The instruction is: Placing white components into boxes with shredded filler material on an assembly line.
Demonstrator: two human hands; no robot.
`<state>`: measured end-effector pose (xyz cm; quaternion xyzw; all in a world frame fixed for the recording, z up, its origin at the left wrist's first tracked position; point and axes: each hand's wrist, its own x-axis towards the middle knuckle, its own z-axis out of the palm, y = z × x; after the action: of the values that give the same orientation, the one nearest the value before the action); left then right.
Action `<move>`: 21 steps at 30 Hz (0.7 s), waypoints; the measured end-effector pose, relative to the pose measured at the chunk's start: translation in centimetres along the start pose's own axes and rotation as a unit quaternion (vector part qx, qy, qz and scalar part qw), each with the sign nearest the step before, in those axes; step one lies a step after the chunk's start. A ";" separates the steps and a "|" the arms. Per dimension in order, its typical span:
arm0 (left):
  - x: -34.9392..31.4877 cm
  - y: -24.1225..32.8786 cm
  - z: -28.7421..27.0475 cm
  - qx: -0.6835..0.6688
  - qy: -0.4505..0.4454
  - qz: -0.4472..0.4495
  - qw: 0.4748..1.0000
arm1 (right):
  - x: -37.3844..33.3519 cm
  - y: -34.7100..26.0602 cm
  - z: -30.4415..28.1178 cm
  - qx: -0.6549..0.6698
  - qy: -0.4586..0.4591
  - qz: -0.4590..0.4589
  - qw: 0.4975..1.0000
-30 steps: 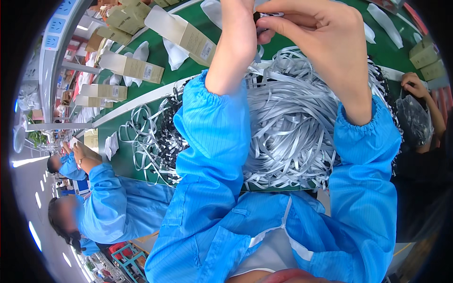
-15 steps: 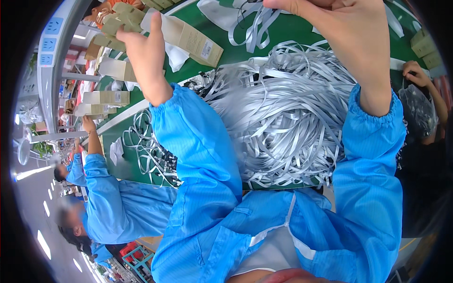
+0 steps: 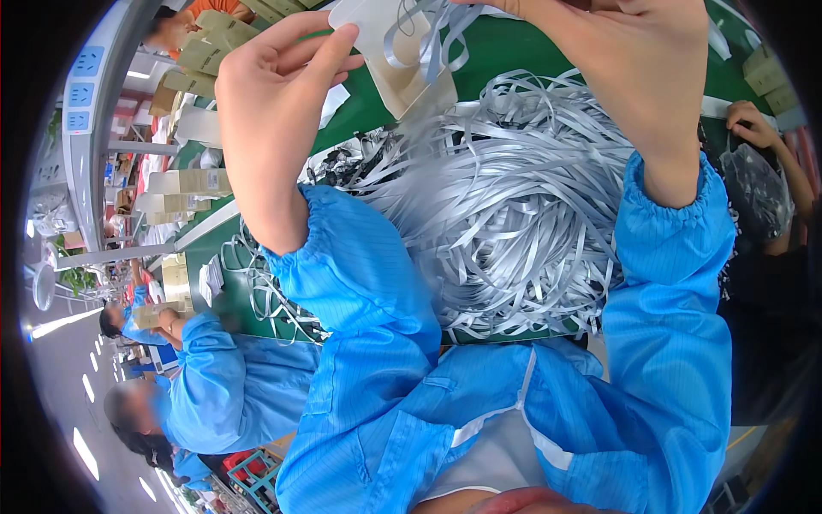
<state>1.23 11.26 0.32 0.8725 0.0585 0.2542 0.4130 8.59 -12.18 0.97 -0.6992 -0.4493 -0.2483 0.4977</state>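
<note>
My left hand (image 3: 278, 111) is closed on the flap edge of an open, pale cardboard box (image 3: 409, 92), thumb and fingers pinching it. At the top edge my right hand (image 3: 638, 73) grips a small bunch of grey straps (image 3: 449, 43). Their loops hang in front of the box's opening, but I cannot tell whether any part is inside. The right fingertips are partly cut off by the frame. Below both hands lies a large heap of silvery-grey flat straps (image 3: 522, 206) on the green table (image 3: 501, 60).
Folded boxes (image 3: 201, 182) line the table's left side, by a small stack of white slips (image 3: 211, 278). A blue-sleeved co-worker (image 3: 231, 385) sits at left. Another person's hand (image 3: 752, 124) is at right, by a clear bag (image 3: 758, 193). More boxes (image 3: 764, 77) stand far right.
My left hand has closed on the box, which now tilts with its opening toward the straps. My right hand's straps have come to it. The co-worker at left now holds a box.
</note>
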 end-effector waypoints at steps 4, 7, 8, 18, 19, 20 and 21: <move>-0.6 1.5 0.7 -0.039 -0.001 0.003 0.999 | -0.1 0.4 0.3 0.013 0.029 -0.023 0.999; -0.7 2.0 1.1 -0.063 -0.007 -0.001 0.998 | -0.3 0.5 0.7 0.023 0.078 -0.030 0.996; -0.7 2.1 1.2 -0.079 -0.013 -0.003 0.997 | -0.3 0.5 0.8 0.027 0.102 -0.033 0.994; -0.1 1.3 1.2 -0.076 0.054 -0.009 0.996 | -0.3 1.0 1.6 0.064 0.104 -0.010 0.992; 0.0 1.1 1.0 -0.082 0.058 -0.010 0.995 | -0.3 1.3 1.5 0.026 0.075 -0.021 0.997; 0.0 1.0 0.9 -0.088 0.061 -0.010 0.994 | -0.3 1.5 1.4 -0.012 0.046 -0.031 0.998; 0.1 0.9 0.9 -0.093 0.064 -0.011 0.994 | -0.3 1.7 1.2 -0.012 0.046 -0.031 0.998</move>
<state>1.65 10.12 0.53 0.8114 0.0706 0.3094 0.4909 9.83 -11.40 -0.53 -0.6788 -0.4444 -0.3009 0.5012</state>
